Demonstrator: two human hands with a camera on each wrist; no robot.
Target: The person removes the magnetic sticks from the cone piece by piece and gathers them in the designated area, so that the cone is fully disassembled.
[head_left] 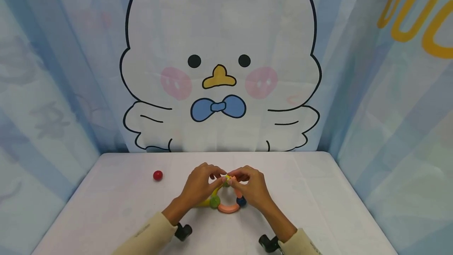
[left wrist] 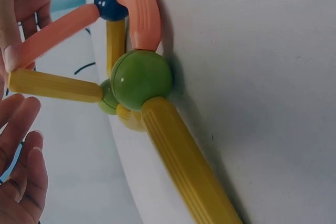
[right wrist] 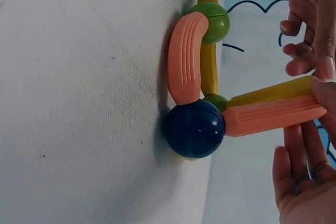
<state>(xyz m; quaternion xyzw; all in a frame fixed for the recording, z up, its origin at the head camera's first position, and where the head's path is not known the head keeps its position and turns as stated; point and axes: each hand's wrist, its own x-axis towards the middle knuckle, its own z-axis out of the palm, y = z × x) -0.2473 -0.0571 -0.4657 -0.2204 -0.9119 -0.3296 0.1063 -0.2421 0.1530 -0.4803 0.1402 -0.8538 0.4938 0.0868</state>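
A toy frame of sticks and balls, apparently magnetic, stands between both hands. My left hand (head_left: 199,182) pinches the raised end of a yellow stick (left wrist: 58,85) at its fingertips. The right hand (head_left: 253,188) pinches the upper end of a straight pink stick (right wrist: 273,116), its thumb where the two stick ends meet. Below, a dark blue ball (right wrist: 195,128) joins that pink stick to a curved pink piece (head_left: 228,208). A green ball (left wrist: 142,79) links the curved piece with a longer yellow stick (left wrist: 189,163). Another green ball (left wrist: 108,98) sits at the back.
A small red ball (head_left: 157,175) lies apart on the white table (head_left: 106,204), left of the hands. A printed cloth backdrop (head_left: 219,23) stands behind, with curtains at both sides. Dark wrist cameras (head_left: 183,231) are strapped to the wrists.
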